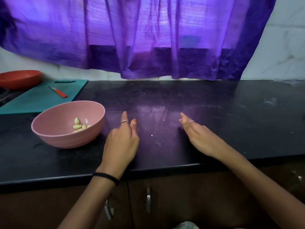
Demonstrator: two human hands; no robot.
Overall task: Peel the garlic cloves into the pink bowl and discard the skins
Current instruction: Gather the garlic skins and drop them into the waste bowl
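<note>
The pink bowl [54,139] stands on the black counter at the left and holds several peeled garlic cloves [80,125]. My left hand [121,142] lies over the counter just right of the bowl, fingers relaxed and stretched forward, holding nothing. My right hand [196,136] hovers further right, fingers loosely extended toward the back left, also empty. A few tiny white skin flecks [151,135] lie on the counter between the hands.
A teal cutting board [33,100] with a small red-handled knife [58,92] lies at the back left, beside a red bowl [19,78]. A purple curtain [148,38] hangs behind the black counter [231,121]. Cabinet doors with metal handles [148,199] are below the edge.
</note>
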